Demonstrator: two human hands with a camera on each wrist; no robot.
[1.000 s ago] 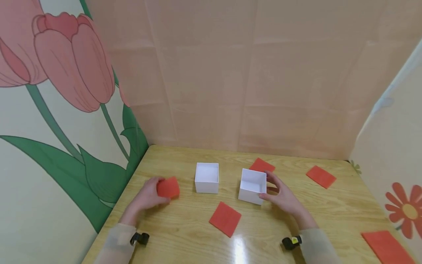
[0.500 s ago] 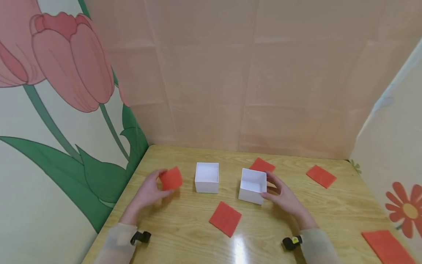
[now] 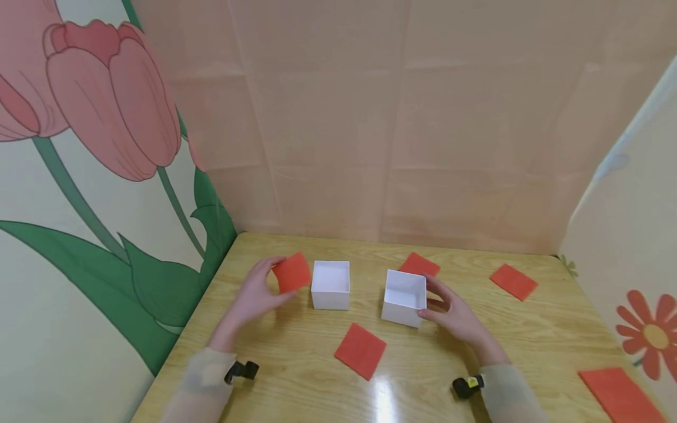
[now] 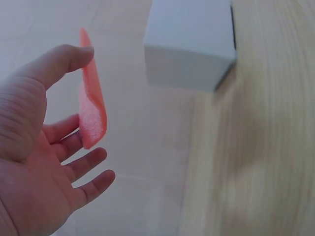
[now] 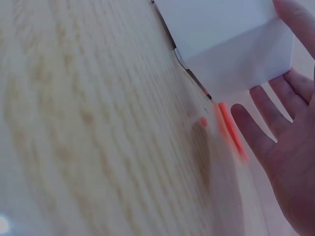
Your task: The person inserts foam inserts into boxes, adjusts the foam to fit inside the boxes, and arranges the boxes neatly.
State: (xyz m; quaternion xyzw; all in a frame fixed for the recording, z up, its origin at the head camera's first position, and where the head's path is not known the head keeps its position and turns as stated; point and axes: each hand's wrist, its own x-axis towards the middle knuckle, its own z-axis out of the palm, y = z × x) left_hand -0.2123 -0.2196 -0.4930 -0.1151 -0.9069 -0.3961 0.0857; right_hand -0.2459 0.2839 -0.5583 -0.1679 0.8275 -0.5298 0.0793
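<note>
At nine o'clock from the left white box, the left hand pinches a red felt-like square, its bend plain only in the left wrist view; the right hand grips the right white box at its three o'clock side.

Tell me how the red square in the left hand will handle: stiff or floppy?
The red square probably flexes: it looks bowed in the left hand. It may hold some shape, as it stands spread out, not collapsed. Its edge looks thin, so it's likely light.
</note>
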